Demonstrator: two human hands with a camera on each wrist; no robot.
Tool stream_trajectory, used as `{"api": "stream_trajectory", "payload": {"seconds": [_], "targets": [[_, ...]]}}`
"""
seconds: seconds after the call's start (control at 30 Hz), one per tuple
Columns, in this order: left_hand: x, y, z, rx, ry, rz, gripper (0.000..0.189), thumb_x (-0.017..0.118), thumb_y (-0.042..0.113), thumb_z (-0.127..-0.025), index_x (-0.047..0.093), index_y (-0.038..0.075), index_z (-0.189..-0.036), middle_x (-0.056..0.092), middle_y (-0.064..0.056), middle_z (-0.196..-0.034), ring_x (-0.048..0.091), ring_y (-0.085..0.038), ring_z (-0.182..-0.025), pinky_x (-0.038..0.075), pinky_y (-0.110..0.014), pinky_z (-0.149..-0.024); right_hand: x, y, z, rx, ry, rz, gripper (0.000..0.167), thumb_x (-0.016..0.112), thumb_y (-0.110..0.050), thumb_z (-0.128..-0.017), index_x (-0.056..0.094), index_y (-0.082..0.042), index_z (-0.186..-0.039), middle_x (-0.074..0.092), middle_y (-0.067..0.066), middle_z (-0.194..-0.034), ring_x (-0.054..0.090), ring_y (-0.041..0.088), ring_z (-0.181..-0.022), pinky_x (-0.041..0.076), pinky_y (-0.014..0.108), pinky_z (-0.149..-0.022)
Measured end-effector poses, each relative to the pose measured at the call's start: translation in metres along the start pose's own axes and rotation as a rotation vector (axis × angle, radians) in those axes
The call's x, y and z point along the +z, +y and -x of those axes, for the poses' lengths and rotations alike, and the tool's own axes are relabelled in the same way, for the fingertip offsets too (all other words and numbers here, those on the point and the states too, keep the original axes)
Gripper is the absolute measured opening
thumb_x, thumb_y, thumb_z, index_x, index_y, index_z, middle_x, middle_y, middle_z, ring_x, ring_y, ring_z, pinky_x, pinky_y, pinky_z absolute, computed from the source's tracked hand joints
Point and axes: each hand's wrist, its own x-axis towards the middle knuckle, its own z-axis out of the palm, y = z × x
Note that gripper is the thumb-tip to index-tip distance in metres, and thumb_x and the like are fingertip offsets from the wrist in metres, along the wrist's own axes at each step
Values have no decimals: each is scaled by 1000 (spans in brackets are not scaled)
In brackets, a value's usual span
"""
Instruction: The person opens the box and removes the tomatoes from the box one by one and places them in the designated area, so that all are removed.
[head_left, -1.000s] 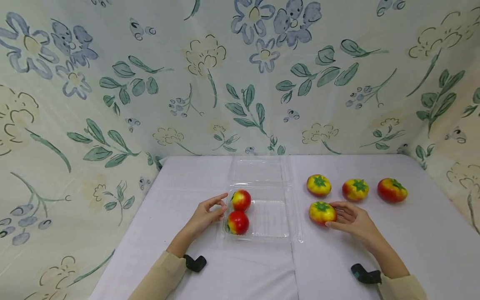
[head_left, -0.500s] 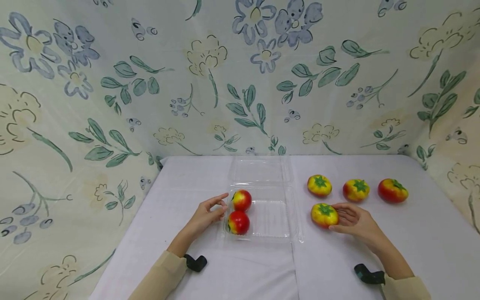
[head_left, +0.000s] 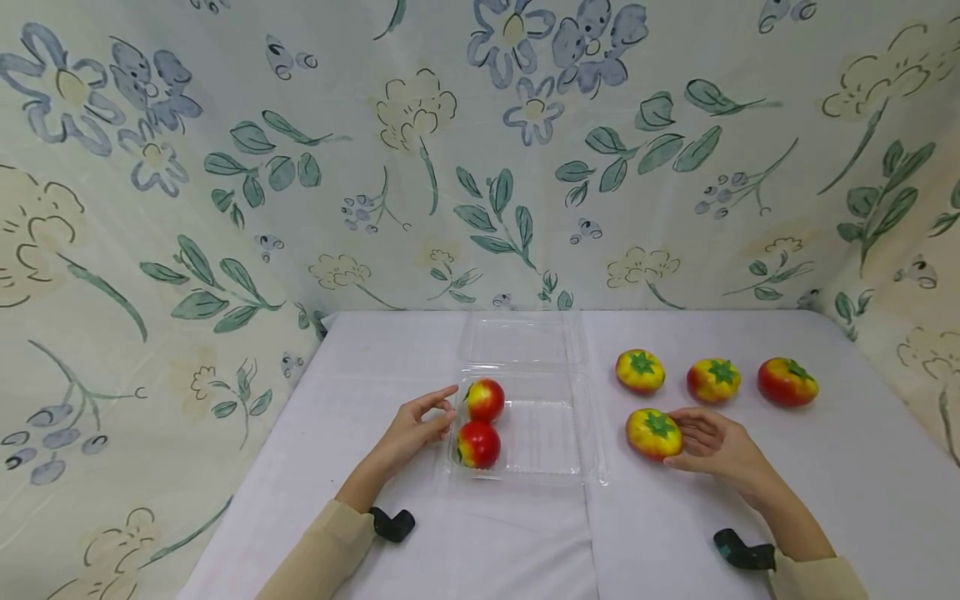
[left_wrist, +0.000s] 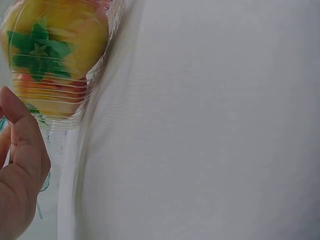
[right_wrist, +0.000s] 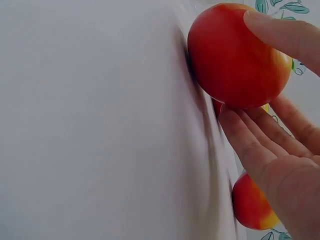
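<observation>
Hands well apart. Right hand (head_left: 716, 450) grips a red-yellow fruit (head_left: 654, 433), thumb on one side, fingertips on the other; it's on the right half of the table (head_left: 375, 358), can't tell if lifted. Left hand (head_left: 414, 423), fingers loosely bent, at the left wall of a clear plastic container (head_left: 542, 471); contact unclear. Two fruits inside along that wall: far one (head_left: 485, 400), near one (head_left: 478, 444). Clear lid (head_left: 521, 342) folded back, reaching the table's far edge. Three more fruits in a row toward the far right corner: left (head_left: 641, 372), middle (head_left: 713, 382), right (head_left: 787, 382). Beige sleeves (head_left: 318, 550). Floral cloth (head_left: 525, 225) behind the table.
</observation>
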Motion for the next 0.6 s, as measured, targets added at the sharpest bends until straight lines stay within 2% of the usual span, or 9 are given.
{"api": "stream_trajectory", "payload": {"seconds": [0.6], "targets": [[1, 0, 0, 2, 8, -5, 54, 67, 27, -97, 51, 16, -147, 57, -10, -110, 57, -18, -73, 54, -21, -76, -4, 0, 3, -20, -7, -57, 75, 87, -12, -78, 45, 5, -138, 49, 29, -139, 54, -12, -106, 49, 16, -88]]}}
